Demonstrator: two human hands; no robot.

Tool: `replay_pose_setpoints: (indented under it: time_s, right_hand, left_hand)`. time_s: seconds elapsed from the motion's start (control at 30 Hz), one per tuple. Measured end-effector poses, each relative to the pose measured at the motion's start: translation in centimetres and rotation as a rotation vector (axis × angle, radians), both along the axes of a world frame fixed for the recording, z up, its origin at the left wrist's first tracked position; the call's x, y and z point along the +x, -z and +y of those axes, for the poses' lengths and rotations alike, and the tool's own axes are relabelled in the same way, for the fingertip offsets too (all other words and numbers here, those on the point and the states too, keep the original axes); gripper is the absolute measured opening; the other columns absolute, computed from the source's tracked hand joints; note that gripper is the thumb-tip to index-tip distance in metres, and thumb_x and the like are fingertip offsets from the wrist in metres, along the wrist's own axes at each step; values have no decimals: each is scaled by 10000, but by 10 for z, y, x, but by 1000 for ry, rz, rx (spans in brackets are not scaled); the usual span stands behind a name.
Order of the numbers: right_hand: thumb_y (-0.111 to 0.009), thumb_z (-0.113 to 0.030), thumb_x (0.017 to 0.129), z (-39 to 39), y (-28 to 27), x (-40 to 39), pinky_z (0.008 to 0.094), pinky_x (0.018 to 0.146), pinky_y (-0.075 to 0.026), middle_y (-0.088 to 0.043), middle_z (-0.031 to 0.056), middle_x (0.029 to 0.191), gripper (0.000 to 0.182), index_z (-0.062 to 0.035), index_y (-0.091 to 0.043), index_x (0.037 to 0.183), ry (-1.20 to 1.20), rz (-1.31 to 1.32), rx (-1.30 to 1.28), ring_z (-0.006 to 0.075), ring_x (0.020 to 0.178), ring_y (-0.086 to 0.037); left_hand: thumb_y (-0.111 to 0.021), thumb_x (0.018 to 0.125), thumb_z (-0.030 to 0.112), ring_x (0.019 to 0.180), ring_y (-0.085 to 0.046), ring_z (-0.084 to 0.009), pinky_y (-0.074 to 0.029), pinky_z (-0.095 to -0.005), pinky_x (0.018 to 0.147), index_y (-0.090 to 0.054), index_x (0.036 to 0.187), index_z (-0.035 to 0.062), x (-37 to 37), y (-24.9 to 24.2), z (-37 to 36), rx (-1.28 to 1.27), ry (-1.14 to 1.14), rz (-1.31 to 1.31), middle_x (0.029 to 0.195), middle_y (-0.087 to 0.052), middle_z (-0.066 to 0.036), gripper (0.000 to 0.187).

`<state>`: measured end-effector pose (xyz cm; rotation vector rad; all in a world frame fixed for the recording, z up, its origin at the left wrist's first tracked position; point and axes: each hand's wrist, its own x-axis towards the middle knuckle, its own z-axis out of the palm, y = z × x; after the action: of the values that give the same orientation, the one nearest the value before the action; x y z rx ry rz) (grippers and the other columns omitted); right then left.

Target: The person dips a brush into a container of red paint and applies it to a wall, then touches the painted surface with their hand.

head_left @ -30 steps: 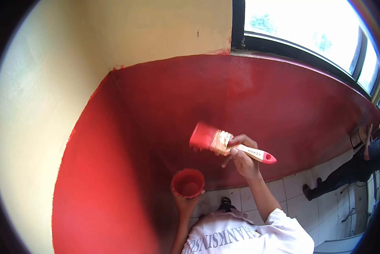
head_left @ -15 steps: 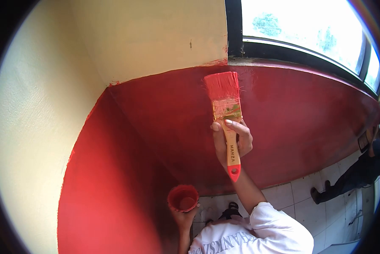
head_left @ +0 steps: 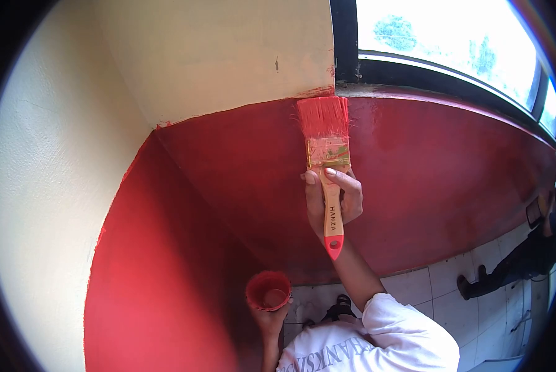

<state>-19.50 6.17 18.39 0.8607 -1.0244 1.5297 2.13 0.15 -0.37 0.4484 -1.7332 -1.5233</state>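
Note:
My right hand (head_left: 340, 195) grips the wooden handle of a flat paintbrush (head_left: 328, 149), thumb lying on the handle just below the metal ferrule. Its wide bristles are coated in red paint and point upward, their tips at the upper edge of the red part of the wall (head_left: 240, 161), close under the window corner. HANZA is printed on the handle, which ends in a red tip with a hole. Lower down, my left hand (head_left: 270, 321) is wrapped around a small red paint cup (head_left: 269, 291), its opening facing up and its inside coated red.
Cream wall (head_left: 228, 56) lies above an uneven red border. A dark window frame (head_left: 347, 43) with a sill stands at the upper right. White floor tiles (head_left: 451, 304) show below, and another person (head_left: 513, 266) in dark clothes stands at the far right.
The paintbrush in my right hand has moved slightly up and left, bringing its bristle tips to the top of the red area. My left hand and the cup have hardly moved.

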Motion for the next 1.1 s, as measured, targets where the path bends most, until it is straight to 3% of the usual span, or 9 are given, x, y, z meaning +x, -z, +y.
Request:
replay_pose_setpoints:
  time_s: [0.33,0.53,1.1]
  right_hand:
    - [-676,87,788,-10,10,-3,270,580,-496,-619,163,803,316,-9,-496,1030,-104,-96,-76,189,680,-618]
    - [-650,57,826,-14,11,-2,242,595,-543,-633,130,770,282,-36,-480,1030,-76,-141,-83,162,665,-655]
    - [-686,61,789,-13,14,1,227,554,-490,-627,112,744,258,-17,-529,979,-68,-229,-89,138,640,-628]
  left_hand:
    - [-851,542,34,1141,-523,-233,-391,-374,1004,-387,1299,4,-1,-1,2,8,14,-14,1242,-520,-128,888]
    - [-859,545,48,1145,-521,-236,-392,-374,1002,-385,1299,4,-4,-18,6,-60,1,-2,1243,-520,-130,892]
    - [-841,565,44,1152,-522,-237,-403,-374,1003,-406,1315,17,2,-8,5,-72,0,-21,1256,-516,-121,867]
